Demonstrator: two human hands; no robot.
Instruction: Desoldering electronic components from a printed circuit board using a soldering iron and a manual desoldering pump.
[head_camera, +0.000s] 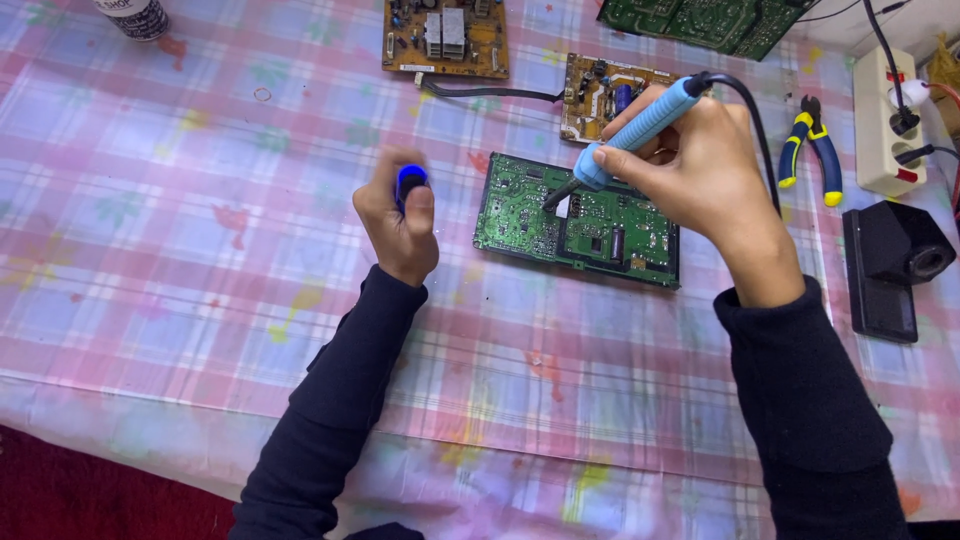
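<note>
— What are the hands doing?
— The right hand grips a blue soldering iron, tip down on the green board mid-desk. The left hand squeezes a blue tool beside it, kept ready.

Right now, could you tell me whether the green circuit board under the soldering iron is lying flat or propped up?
Lying flat: the green circuit board rests component side up on the checked tablecloth.

Both arms wear long dark navy sleeves with snug cuffs; left hand and right hand are bare.
</note>
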